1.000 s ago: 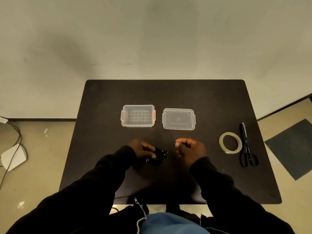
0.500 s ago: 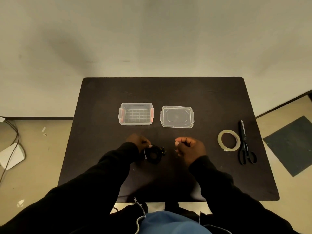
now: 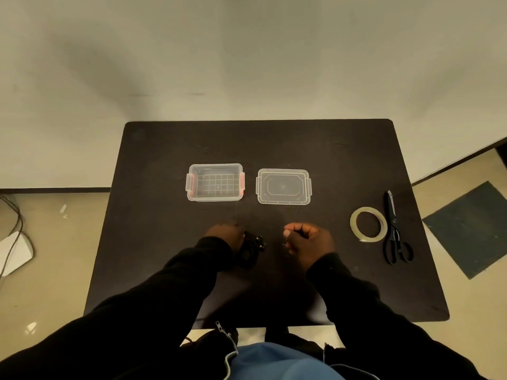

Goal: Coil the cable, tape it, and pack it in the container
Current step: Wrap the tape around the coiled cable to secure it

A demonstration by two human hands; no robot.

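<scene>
Nearest the camera, two dark sleeves reach forward over the dark surface (image 3: 164, 270). The left hand (image 3: 225, 235) has its fingers curled round a small black coil of cable (image 3: 248, 252), which sits just above or on the surface beside that hand; the coil's loops blend into the dark top. The right hand (image 3: 308, 241) is closed into a loose fist, thumb pressed against the forefinger as if pinching something thin. It may be the cable's free end, but no strand can be made out, so what it has hold of cannot be told.

Off to the right lie the tape roll (image 3: 368, 224) and, touching or just beside it, the scissors (image 3: 395, 234), both untouched. Farther back stand the open clear container (image 3: 215, 182) with red clasps and, apart to its right, its lid (image 3: 284, 186) lying flat.

The likely risk is that the coil springs loose. If the left fingers relax while the right hand goes for the tape, the loops could unwind and the winding would need redoing. The tape is well to the right, so one hand must keep the bundle alone during that reach. A bundle left too wide might also not drop cleanly into the container.

Hard to judge: whether the coiling is finished, how many turns there are, and where the cable's ends lie, since black cable on dark surface gives almost no contrast.
</scene>
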